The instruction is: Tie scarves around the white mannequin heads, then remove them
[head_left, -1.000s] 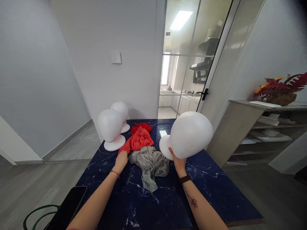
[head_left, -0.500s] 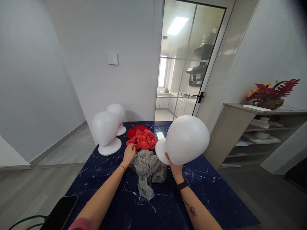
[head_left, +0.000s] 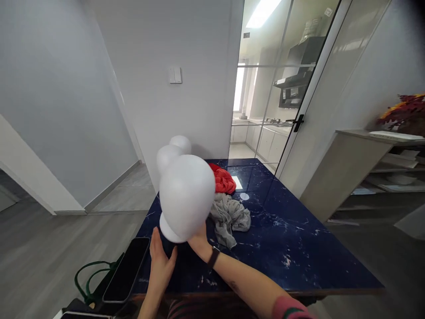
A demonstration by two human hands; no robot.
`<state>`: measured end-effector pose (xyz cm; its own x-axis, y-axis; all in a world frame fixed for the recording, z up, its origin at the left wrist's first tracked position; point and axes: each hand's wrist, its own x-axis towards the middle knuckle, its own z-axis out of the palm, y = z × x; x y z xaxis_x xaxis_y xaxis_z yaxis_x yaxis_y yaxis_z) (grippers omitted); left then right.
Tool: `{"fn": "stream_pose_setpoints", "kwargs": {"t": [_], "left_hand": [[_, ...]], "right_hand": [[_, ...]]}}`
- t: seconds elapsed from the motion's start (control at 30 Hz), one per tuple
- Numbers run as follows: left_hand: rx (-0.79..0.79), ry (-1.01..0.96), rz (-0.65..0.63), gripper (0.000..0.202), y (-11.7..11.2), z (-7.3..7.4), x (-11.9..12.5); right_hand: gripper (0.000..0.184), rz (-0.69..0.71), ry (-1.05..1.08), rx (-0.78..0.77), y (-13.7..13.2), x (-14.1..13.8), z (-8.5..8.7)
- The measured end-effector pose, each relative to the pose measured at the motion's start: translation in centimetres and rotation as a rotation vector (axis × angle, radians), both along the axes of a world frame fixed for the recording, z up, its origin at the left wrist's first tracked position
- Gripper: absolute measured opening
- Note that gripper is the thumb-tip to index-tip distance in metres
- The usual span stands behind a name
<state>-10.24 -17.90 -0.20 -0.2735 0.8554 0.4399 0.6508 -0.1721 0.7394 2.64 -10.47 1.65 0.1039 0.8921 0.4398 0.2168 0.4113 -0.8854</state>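
Note:
A white foam mannequin head [head_left: 187, 195] is tilted over the left part of the table, with my right hand [head_left: 200, 241] gripping it low on its right side. Most of those fingers are hidden behind it. My left hand [head_left: 161, 261] is just below the round base, thumb and fingers spread; I cannot tell whether it touches the base. Behind stand a second white mannequin head [head_left: 167, 156] and a third mannequin head [head_left: 181, 141], both partly covered. To the right lie a crumpled red cloth [head_left: 224, 179] and a crumpled grey scarf [head_left: 230, 215].
The dark blue marbled table [head_left: 282, 235] stands against the wall. A black phone [head_left: 128, 268] lies at its left edge, near a bag with green handles [head_left: 89, 281]. A glass door [head_left: 265, 97] is behind, and a shelf unit [head_left: 332, 164] stands to the right.
My right hand has carried the mannequin head from the table's right side to the left. My left hand has left the red cloth and come down near the base. The view has turned left.

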Motion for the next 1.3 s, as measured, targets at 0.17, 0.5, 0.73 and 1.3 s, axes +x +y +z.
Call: {"fn": "stream_pose_setpoints", "kwargs": {"t": [0.17, 0.5, 0.73, 1.3], "left_hand": [[-0.027, -0.09, 0.038, 0.071, 0.2, -1.1, -2.1], [-0.096, 0.124, -0.031, 0.07, 1.6, -3.2, -2.1], [-0.046, 0.306, 0.012, 0.069, 0.9, -3.2, -1.3], [0.128, 0.459, -0.426, 0.043, 0.7, 3.2, 8.3]], "right_hand": [[0.076, -0.22, -0.195, -0.012, 0.7, -5.7, 0.4], [0.09, -0.302, -0.319, 0.013, 1.5, -7.8, -1.6], [0.093, -0.034, -0.613, 0.142, 1.1, -0.7, -0.9], [0.047, -0.108, -0.926, -0.116, 2.6, 14.1, -1.4]]}}
